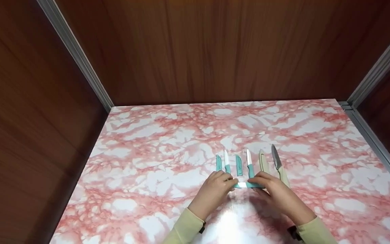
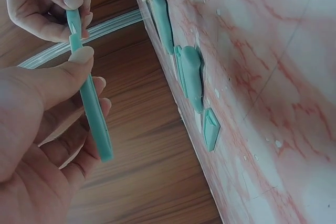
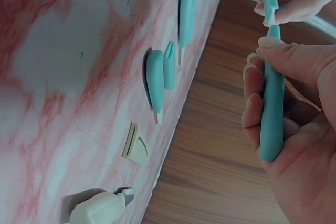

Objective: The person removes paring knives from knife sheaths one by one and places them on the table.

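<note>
My left hand [image 1: 215,185] grips a teal knife sheath [image 2: 93,114] between thumb and fingers. A small knife with a teal handle [image 3: 272,108] is held in my right hand [image 1: 278,191], thumb along the handle. Between the hands a short stretch of its white blade [image 1: 242,185] shows, in line with the sheath; its tip end is hidden in the sheath. Just beyond the hands lie two more teal-handled knives, one on the left [image 1: 228,167] and another [image 1: 251,170] to its right. Two teal sheaths, one outermost [image 1: 218,163] and one between the knives [image 1: 239,165], lie beside them.
Right of the teal set lie a cream sheath [image 1: 263,161] and a larger knife with a grey blade [image 1: 276,156] and cream handle [image 1: 284,176]. The table [image 1: 168,149] has a red-and-white marbled top. Brown wood panels [image 1: 195,51] enclose its back and sides.
</note>
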